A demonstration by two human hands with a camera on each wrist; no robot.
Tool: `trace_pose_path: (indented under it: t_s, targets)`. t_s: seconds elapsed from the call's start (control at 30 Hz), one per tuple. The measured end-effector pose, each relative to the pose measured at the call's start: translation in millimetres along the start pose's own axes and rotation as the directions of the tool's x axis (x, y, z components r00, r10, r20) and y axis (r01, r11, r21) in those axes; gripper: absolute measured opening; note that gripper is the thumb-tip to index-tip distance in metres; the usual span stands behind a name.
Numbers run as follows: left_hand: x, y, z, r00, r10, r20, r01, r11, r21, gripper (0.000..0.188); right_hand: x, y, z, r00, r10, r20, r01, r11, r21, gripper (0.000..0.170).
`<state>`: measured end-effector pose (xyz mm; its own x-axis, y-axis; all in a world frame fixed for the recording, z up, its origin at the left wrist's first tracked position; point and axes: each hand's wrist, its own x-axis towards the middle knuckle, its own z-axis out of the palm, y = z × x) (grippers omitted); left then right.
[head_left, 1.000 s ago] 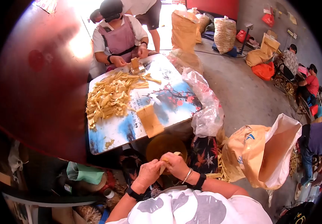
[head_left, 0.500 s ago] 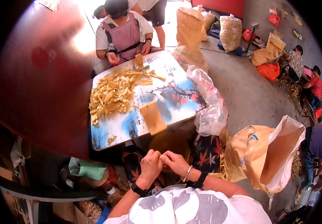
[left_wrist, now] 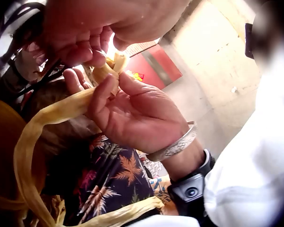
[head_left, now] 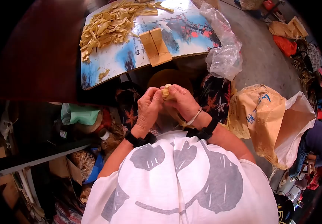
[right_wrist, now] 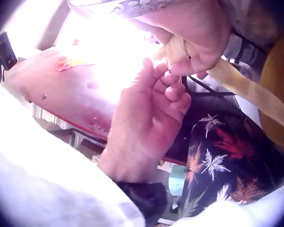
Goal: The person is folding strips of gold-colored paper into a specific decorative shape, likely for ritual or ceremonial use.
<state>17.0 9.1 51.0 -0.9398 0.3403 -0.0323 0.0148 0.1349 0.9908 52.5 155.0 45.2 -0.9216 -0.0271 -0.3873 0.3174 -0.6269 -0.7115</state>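
1. We find the yellow strip [head_left: 166,92] near the centre of the frame in the head view, its upper part bunched into a small folded wad between the two hands.
2. In the left wrist view, we follow its long tail from the fingers in a loop down the left side to the bottom of the frame.
3. The right hand [head_left: 184,102] pinches the wad between thumb and fingers; we see a patterned bracelet [left_wrist: 177,143] on that wrist.
4. The left hand [head_left: 148,108] has its fingers curled up close against the wad, but we cannot tell whether they pinch it.
5. Beyond the hands, dark leaf-print trousers [head_left: 217,98] show on both sides.
6. At the upper middle, we see a painted table [head_left: 185,43] with a heap of yellow strips [head_left: 107,28] on its left part and a wooden piece [head_left: 155,46] at the near edge.
7. Crumpled clear plastic [head_left: 224,56] hangs by the table's right corner, above an open tan sack [head_left: 263,115] at the right.
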Motion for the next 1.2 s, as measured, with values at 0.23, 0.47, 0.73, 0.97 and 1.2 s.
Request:
trace_pose_path:
  t_s: [0.23, 0.47, 0.73, 0.97, 1.2]
  targets:
    - [11, -6, -27, 0.999, 0.049, -0.024, -0.048, 0.998, 0.040, 0.005, -17, -21, 12, 0.937, -0.325, 0.128, 0.264, 0.418, -0.869, 0.022]
    - [3, -2, -14, 0.936, -0.244, 0.252, 0.348, 0.548, -0.761, 0.023, -22, -11, 15, 0.907, -0.416, 0.070, 0.289, 0.492, -0.821, 0.015]
    - [7, -6, -22, 0.984, -0.068, 0.163, 0.112, 0.955, -0.275, 0.023, -4, -8, 11, 0.747, -0.590, 0.306, 0.452, 0.113, -0.885, 0.018]
    - [0, -1, -13, 0.926, -0.242, 0.290, 0.374, 0.692, -0.618, 0.025, 7, -21, 7, 0.993, 0.008, 0.120, 0.035, 0.937, -0.347, 0.031]
    - [-4, -17, -8, 0.985, -0.088, 0.151, 0.115, 0.977, -0.179, 0.011, 14, 1, 8, 0.764, -0.619, 0.182, 0.444, 0.300, -0.844, 0.026]
